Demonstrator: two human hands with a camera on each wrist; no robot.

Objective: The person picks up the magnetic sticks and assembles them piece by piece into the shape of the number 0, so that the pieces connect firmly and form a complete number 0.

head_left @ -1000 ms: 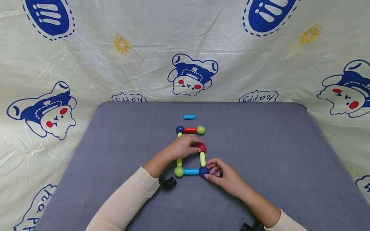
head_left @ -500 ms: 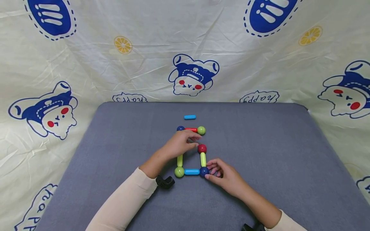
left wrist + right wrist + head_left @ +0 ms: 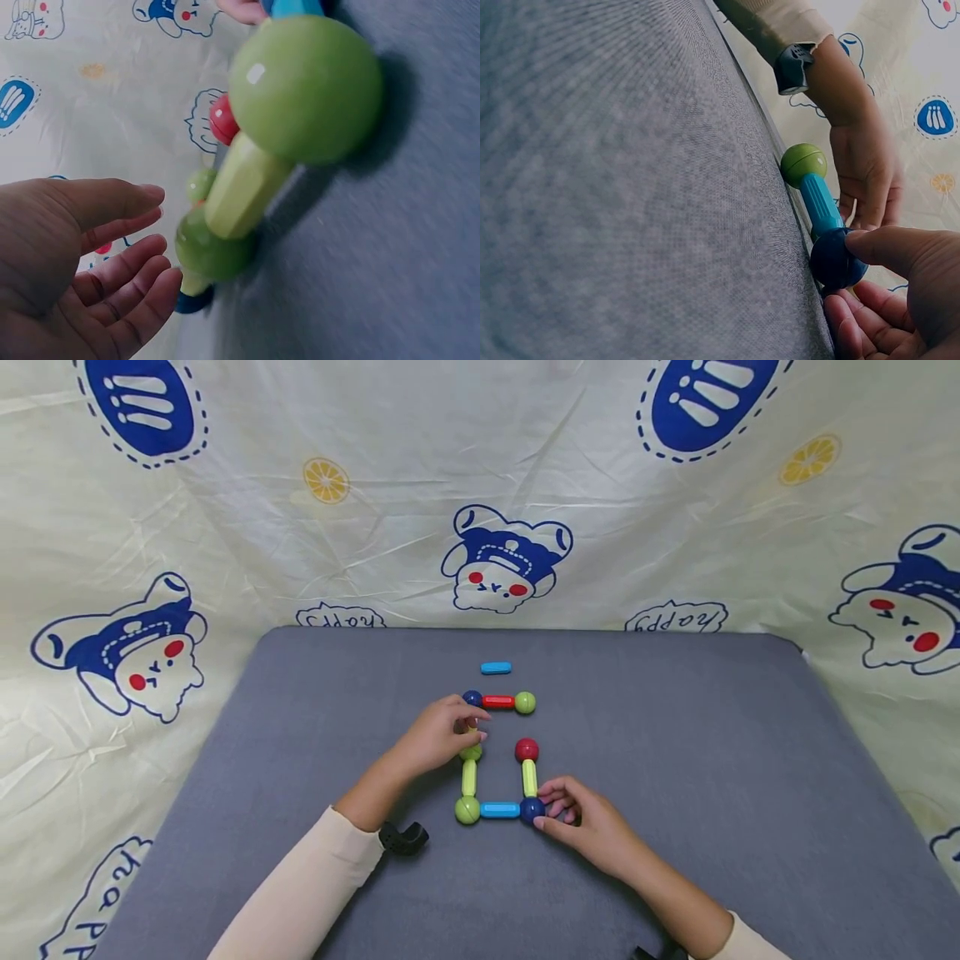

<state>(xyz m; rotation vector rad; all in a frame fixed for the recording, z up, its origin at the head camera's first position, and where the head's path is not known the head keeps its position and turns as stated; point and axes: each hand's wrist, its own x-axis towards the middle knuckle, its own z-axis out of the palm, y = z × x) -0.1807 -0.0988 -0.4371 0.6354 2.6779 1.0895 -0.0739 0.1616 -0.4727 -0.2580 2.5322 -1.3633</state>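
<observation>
On the grey table lies a flat figure of magnetic balls and rods. My right hand (image 3: 588, 827) pinches its dark blue ball (image 3: 838, 259) between thumb and fingers at the near right corner. A blue rod (image 3: 499, 810) joins that ball to a green ball (image 3: 467, 811), and a yellow-green rod (image 3: 529, 778) leads to a red ball (image 3: 527, 749). Along the left side, another yellow-green rod (image 3: 469, 779) reaches a second green ball (image 3: 214, 244). My left hand (image 3: 82, 270) hovers beside that ball, fingers loosely bent and apart, holding nothing. Part of the left side is hidden behind it.
Beyond the left hand, a red rod (image 3: 498, 702) links another dark blue ball (image 3: 472, 697) with a green ball (image 3: 525, 702). A loose blue rod (image 3: 496, 668) lies farther back. A printed cloth (image 3: 390, 543) hangs behind the table's far edge.
My left hand has let go of the red ball and moved left to the figure's left side, uncovering the second green ball. My right hand has stayed at the dark blue ball.
</observation>
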